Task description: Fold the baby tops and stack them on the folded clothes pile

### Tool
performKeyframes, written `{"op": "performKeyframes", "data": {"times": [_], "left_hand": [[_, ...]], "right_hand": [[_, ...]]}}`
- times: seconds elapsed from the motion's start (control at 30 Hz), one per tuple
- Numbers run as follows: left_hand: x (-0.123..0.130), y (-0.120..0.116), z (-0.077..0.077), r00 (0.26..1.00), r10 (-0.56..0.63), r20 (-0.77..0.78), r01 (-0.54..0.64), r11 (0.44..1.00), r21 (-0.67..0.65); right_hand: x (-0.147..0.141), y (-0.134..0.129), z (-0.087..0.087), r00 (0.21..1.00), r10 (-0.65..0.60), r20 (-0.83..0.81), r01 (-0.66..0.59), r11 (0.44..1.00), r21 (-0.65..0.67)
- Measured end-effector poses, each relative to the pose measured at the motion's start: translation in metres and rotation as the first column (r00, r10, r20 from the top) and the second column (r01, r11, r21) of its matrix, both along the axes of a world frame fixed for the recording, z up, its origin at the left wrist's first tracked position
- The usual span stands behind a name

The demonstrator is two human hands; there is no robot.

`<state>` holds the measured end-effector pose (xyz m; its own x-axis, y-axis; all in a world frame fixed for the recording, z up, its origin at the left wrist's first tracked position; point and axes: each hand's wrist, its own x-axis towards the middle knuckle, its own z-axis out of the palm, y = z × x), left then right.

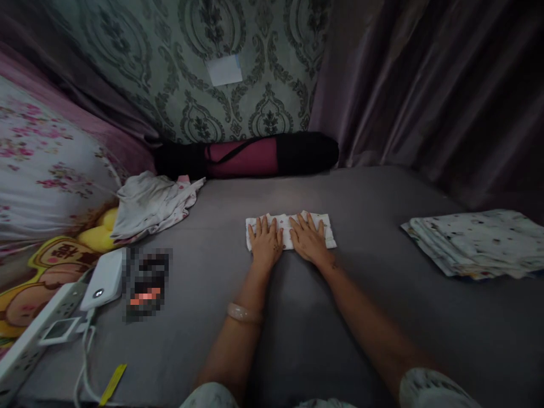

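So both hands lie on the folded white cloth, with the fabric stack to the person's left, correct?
No: the head view shows the fabric stack to the person's right. The left hand and right hand do lie on the folded white cloth.

Nothing could be read with certainty. Well to the left of the hands (267,242), the lit display (98,293) on the power bank (111,272) was too small to decipher; beyond it, dark characters (62,250) on the plush (25,301) were too blurred.
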<state>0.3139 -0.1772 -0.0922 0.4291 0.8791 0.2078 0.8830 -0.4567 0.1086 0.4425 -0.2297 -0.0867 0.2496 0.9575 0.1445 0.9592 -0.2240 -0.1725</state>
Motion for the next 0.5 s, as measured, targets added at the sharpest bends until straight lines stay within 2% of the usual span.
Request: {"op": "performKeyframes", "data": {"times": [0.1, 0.3, 0.43, 0.5], "left_hand": [[-0.001, 0.003, -0.004, 0.999, 0.003, -0.033, -0.004, 0.998, -0.056], [-0.004, 0.004, -0.006, 1.0, -0.009, -0.009, 0.008, 0.999, -0.037], [-0.011, 0.007, -0.003, 0.999, 0.005, 0.039, -0.007, 0.999, 0.048], [-0.014, 0.009, -0.004, 0.999, 0.031, 0.042, -0.034, 0.997, 0.065]], "right_hand": [[0.0, 0.001, -0.002, 1.0, -0.022, -0.013, 0.021, 0.998, -0.051], [0.001, 0.001, -0.002, 0.999, -0.024, -0.022, 0.023, 0.998, -0.053], [0.009, 0.0, -0.003, 0.992, -0.119, 0.03, 0.118, 0.992, 0.045], [0.015, -0.001, -0.005, 0.983, -0.18, 0.046, 0.178, 0.983, 0.052]]}}
